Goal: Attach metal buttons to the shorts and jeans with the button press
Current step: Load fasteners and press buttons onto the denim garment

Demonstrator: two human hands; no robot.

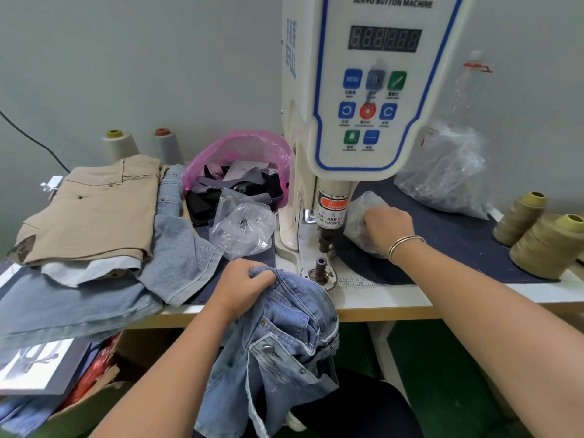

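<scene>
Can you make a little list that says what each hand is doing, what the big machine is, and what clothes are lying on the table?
left hand: fingers bunched on the waistband of the blue denim garment, beside the press post
right hand: reaching into a small clear plastic bag to the right of the machine
machine: white servo button machine, display dark
press post: bare, no fabric on it yet
table pile: tan shorts on top of light blue jeans
pink bag: holds dark fabric scraps
thread cones: olive, at the right edge
</scene>
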